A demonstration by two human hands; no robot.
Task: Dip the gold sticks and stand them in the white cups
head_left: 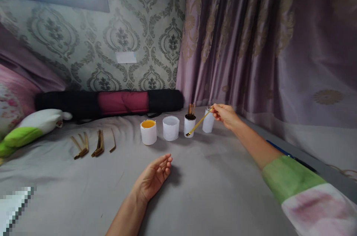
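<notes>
My right hand (225, 115) pinches the end of a thin paintbrush (200, 124) with a yellow handle. Its dark tip slants down to the left, in front of a white can (189, 128) with a dark rim; several thin sticks stand up out of this can. Just behind my right fingers is a taller white container (208, 123), partly hidden by them. My left hand (155, 177) hovers low over the grey sheet, palm turned inward and fingers loosely curled, with nothing seen in it. Beyond it stand a white cup (171, 131) and a white tub (149, 135) with a yellow-orange inside.
Several slender brown-gold brushes lie in two groups (81, 151) (98, 148), with a single one (113, 144) beside them. Behind is a long black and maroon roll (122, 102). A white-and-green plush toy (36, 126) rests left. Purple curtains (237, 42) hang right; a blue-black object (291, 156) lies past my right sleeve.
</notes>
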